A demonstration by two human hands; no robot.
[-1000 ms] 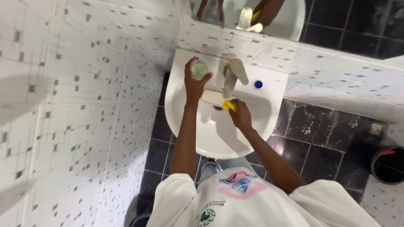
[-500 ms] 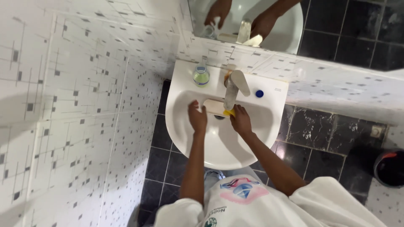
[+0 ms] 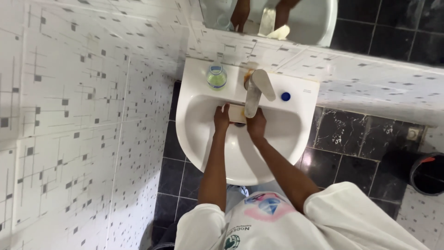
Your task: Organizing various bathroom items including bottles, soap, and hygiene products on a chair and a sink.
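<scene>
Both my hands are down in the white sink [image 3: 199, 139], under the steel faucet [image 3: 255, 91]. A cream and yellow sponge [image 3: 237, 112] lies between them near the drain. My left hand [image 3: 221, 118] holds its left end. My right hand [image 3: 256, 125] closes over its right end and hides the yellow part. A small clear bottle [image 3: 216, 77] of greenish liquid stands uncapped on the sink's back ledge, left of the faucet. Its blue cap [image 3: 285, 96] lies on the ledge to the right of the faucet.
White patterned tiles cover the wall on the left and behind the sink. A mirror [image 3: 300, 18] above reflects my hands. The floor has dark marble tiles, with a black bucket [image 3: 428, 173] at the right edge.
My left hand set the bottle down on the ledge, dropped into the basin and came to the sponge. My right hand stayed on the sponge under the faucet.
</scene>
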